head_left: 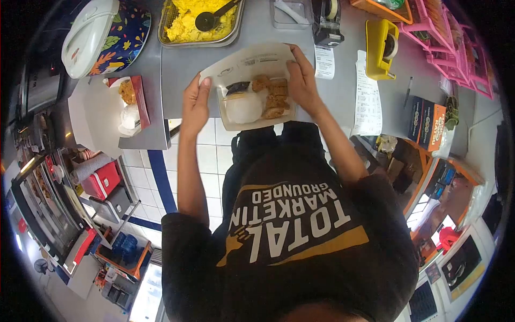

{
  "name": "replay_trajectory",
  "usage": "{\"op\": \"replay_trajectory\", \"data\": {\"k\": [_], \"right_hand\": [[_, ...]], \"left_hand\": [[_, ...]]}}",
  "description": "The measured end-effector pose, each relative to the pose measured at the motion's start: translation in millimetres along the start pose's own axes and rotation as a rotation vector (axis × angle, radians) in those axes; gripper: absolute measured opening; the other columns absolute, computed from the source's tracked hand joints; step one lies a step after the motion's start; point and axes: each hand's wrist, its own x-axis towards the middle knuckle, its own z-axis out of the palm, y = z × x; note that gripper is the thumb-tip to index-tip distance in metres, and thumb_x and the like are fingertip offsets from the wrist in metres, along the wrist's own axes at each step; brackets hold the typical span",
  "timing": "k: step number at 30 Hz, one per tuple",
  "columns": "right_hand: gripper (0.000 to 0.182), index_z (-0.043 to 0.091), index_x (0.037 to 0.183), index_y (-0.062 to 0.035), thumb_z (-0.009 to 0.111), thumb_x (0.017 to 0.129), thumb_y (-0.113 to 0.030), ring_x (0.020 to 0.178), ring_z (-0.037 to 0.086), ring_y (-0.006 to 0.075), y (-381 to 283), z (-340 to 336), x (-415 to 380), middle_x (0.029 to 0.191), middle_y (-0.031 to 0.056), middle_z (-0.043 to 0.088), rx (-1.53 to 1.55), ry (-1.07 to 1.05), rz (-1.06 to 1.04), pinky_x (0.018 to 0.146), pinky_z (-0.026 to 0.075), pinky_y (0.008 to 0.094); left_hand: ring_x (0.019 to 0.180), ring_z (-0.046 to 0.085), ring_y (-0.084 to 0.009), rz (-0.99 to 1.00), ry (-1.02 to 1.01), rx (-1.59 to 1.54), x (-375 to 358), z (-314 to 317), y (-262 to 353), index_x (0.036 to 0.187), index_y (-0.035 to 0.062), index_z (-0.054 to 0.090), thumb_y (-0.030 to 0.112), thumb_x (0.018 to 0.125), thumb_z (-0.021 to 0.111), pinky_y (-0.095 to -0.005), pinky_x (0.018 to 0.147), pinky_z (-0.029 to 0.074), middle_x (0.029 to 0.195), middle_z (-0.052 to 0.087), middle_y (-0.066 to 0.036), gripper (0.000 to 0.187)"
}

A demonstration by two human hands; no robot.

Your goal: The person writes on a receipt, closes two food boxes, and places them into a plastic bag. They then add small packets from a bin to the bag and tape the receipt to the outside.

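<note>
Between my two hands is an open white paper food box (257, 124), held just off the counter's near edge with its lid (252, 63) tilted up. Inside lie a mound of white rice (244, 108), brown fried cutlet pieces (276, 99) and a dark sachet (237, 87). My left hand (196, 102) grips the lid's left side, thumb on the inner face and fingers mostly hidden behind. On the right side, my right hand (303, 83) is closed on the box where lid and wall meet.
A second open box (96, 115) with rice and fried food sits at left, by a patterned rice container (126, 40). Ahead is a metal tray (201, 43) of yellow food with a black spoon. Tape dispensers (379, 51), receipts (367, 99) and pink baskets (437, 37) stand right.
</note>
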Motion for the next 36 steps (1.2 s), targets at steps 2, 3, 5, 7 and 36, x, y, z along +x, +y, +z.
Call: {"op": "replay_trajectory", "data": {"k": [2, 3, 5, 7, 36], "right_hand": [[0.024, 0.052, 0.118, 0.0008, 0.043, 0.105, -0.018, 0.092, 0.058, 0.0203, -14, 24, -9, 0.102, 0.0136, 0.061, 0.175, 0.152, 0.162, 0.083, 0.048, 0.0335], [0.027, 0.05, 0.117, -0.0028, 0.037, 0.109, -0.026, 0.095, 0.049, 0.0144, -14, 30, -9, 0.101, 0.0069, 0.055, 0.195, 0.174, 0.22, 0.088, 0.042, 0.0278], [0.027, 0.05, 0.115, -0.0036, 0.037, 0.11, -0.027, 0.095, 0.048, 0.0131, -9, 38, -5, 0.102, 0.0062, 0.054, 0.159, 0.223, 0.253, 0.089, 0.041, 0.0267], [0.027, 0.05, 0.113, -0.0044, 0.038, 0.11, -0.029, 0.095, 0.047, 0.012, -11, 39, -2, 0.102, 0.0054, 0.054, 0.147, 0.225, 0.274, 0.088, 0.041, 0.0259], [0.045, 0.045, 0.14, 0.0074, 0.047, 0.103, -0.02, 0.129, 0.05, 0.0457, -26, -29, -80, 0.137, 0.0308, 0.053, -0.693, -0.259, 0.213, 0.107, 0.043, 0.0445]], "left_hand": [[0.091, 0.055, -0.013, 0.119, 0.286, -0.155, 5, 39, -13, 0.115, -0.0024, 0.057, 0.028, 0.107, 0.048, -0.0295, 0.084, 0.045, 0.097, 0.062, -0.006, 0.032], [0.089, 0.052, -0.011, 0.177, 0.432, -0.232, 6, 57, -17, 0.114, -0.0007, 0.056, 0.03, 0.108, 0.046, -0.029, 0.082, 0.045, 0.096, 0.06, -0.004, 0.032], [0.084, 0.048, -0.0103, 0.23, 0.541, -0.227, 8, 82, -5, 0.108, 0.0031, 0.053, 0.031, 0.108, 0.046, -0.0284, 0.077, 0.043, 0.092, 0.054, -0.003, 0.029], [0.077, 0.04, -0.0079, 0.278, 0.591, -0.184, 14, 89, 12, 0.096, 0.0078, 0.048, 0.032, 0.108, 0.047, -0.027, 0.071, 0.039, 0.086, 0.044, 0.0, 0.027], [0.148, 0.03, -0.0387, 0.194, -0.177, 0.548, -55, 15, -14, 0.145, -0.0012, 0.048, 0.014, 0.102, 0.053, -0.0422, 0.116, 0.033, 0.159, 0.031, -0.027, 0.046]]}}
